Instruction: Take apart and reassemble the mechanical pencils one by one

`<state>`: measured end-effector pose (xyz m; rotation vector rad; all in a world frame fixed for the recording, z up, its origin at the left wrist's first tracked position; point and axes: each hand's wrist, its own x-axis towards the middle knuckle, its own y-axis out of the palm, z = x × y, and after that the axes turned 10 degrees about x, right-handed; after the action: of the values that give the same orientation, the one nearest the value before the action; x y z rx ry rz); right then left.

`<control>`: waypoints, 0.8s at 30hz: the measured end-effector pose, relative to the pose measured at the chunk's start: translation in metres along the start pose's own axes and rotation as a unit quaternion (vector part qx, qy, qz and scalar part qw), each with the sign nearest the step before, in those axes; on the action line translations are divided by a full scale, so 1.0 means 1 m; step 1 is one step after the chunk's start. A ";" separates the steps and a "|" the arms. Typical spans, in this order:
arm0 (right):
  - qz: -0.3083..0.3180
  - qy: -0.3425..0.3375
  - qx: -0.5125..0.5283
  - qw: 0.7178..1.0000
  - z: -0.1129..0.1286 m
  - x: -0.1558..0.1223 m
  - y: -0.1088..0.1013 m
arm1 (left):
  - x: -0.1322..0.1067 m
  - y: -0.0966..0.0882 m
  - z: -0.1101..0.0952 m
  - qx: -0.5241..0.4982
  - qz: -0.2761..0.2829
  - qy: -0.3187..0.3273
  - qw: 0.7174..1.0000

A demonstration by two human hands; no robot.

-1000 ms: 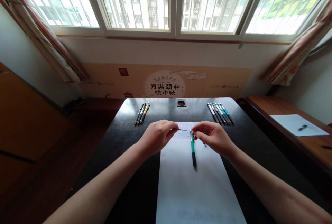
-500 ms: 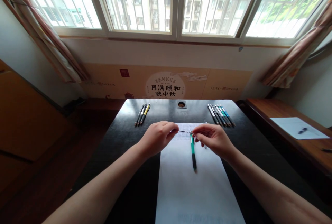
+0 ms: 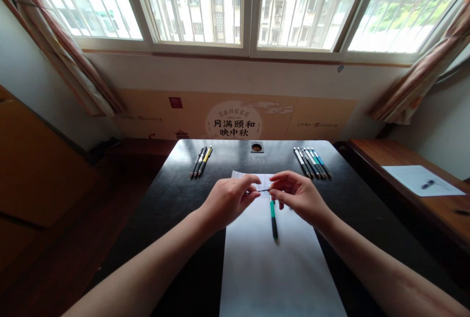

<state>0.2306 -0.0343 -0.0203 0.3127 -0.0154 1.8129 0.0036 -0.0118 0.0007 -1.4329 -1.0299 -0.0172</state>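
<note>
A green and black mechanical pencil lies on a white sheet of paper on the black table, its top end under my fingers. My left hand pinches a thin dark lead that points right toward the pencil's top. My right hand is closed in a pinch on the pencil's top end, touching the lead's tip. The two hands almost meet above the paper's far edge.
Three pencils lie at the table's far left. Several more pencils lie in a row at the far right. A round hole sits at the far middle. A wooden side desk with a paper stands to the right.
My left hand has moved right, closing the gap to my right hand, and less of the lead shows between them. The pencil stays in place on the paper.
</note>
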 end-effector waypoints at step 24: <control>-0.053 0.050 0.211 0.975 -0.002 0.003 0.012 | 0.003 0.006 -0.028 -0.214 0.019 -0.196 0.957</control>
<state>0.2185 -0.0343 -0.0194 0.5116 0.4540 1.7131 0.0246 -0.0310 0.0033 -1.9002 -1.3809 0.0791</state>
